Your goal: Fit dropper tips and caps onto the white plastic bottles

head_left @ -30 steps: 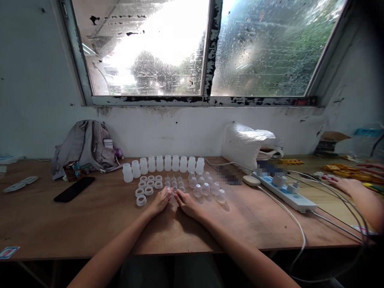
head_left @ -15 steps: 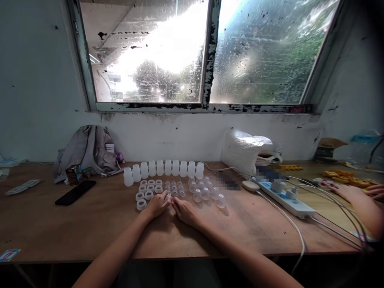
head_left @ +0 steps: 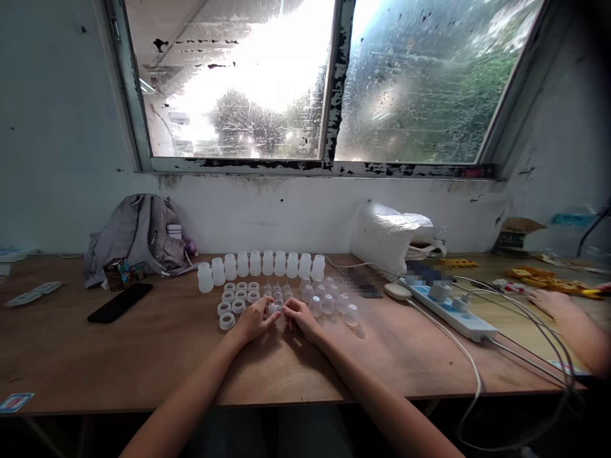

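My left hand (head_left: pixel 254 319) rests low over the table, thumb and fingers closed around a small clear ribbed piece (head_left: pixel 272 308). Facing it, my right hand (head_left: pixel 301 318) has its fingers curled into a pinch beside that piece; what they hold, if anything, is hidden. Just beyond my fingertips stand several clear teats (head_left: pixel 278 291) in short rows. White screw rings (head_left: pixel 226 321) lie grouped to the left of my left hand. Clear domed caps (head_left: pixel 351 315) stand to the right of my right hand. Frosted bottles (head_left: pixel 243 263) form a curved row behind them.
At left are a black phone (head_left: pixel 120 303), a small carton (head_left: pixel 117 274) and a grey backpack (head_left: pixel 138 238). A white power strip (head_left: pixel 449 308) with cables, a round white device (head_left: pixel 398 292) and a white bag (head_left: pixel 386 238) are at right. Another person's hand (head_left: pixel 548 302) is at far right.
My hands have moved slightly apart, the right one shifting right and up. The clear piece in my left fingers shows more plainly. The view has tilted a little.
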A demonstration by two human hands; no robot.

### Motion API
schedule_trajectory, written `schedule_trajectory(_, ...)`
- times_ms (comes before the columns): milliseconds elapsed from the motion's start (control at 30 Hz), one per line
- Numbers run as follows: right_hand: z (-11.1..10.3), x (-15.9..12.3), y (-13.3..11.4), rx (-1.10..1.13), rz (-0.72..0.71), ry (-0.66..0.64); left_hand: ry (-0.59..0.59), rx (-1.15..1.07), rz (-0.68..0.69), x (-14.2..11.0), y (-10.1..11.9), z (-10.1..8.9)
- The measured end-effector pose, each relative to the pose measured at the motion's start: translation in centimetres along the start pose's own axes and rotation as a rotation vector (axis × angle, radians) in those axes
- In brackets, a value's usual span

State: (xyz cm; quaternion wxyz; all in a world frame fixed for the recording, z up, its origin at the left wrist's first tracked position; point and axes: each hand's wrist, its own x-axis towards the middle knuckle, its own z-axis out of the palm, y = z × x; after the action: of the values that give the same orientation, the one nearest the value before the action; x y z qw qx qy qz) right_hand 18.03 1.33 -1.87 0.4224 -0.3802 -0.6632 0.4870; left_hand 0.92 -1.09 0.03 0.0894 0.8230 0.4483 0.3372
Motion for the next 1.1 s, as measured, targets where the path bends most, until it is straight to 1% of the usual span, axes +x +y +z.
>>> schedule_trajectory(100,0.0,-0.2,-0.1,-0.024,-0.059,0.091,0.026,-0.01,0.018,0.0,0.2,0.0)
schedule_trajectory(233,0.2,-0.3,-0.2,-0.234,-0.18,0.226,0.024,-0.023,0.031,-0.1,0.2,-0.1)
schedule_trajectory(333,0.4,-0.5,-0.3,-0.397,-0.24,0.267,0.008,-0.008,0.053,-0.2,0.0,0.0)
schedule_trajectory(433,0.6,-0.7,-0.3,-0.504,-0.266,0.268,-0.008,0.012,0.072,-0.2,-0.3,0.1)
schedule_trajectory(533,0.8,-0.9,-0.3,-0.544,-0.264,0.241,-0.016,0.019,0.093,-0.1,-0.6,0.2)
schedule_trajectory(800,0.9,-1.2,-0.9,-0.545,-0.262,0.193,-0.018,-0.005,0.118,0.0,-1.0,0.4)
schedule_trajectory(967,0.9,-1.2,-1.0,-0.549,-0.246,0.195,-0.034,-0.009,0.102,0.0,-1.0,0.4)
schedule_trajectory(1100,0.9,-1.2,-0.8,-0.54,-0.262,0.197,-0.034,-0.005,0.107,0.0,-1.0,0.4)
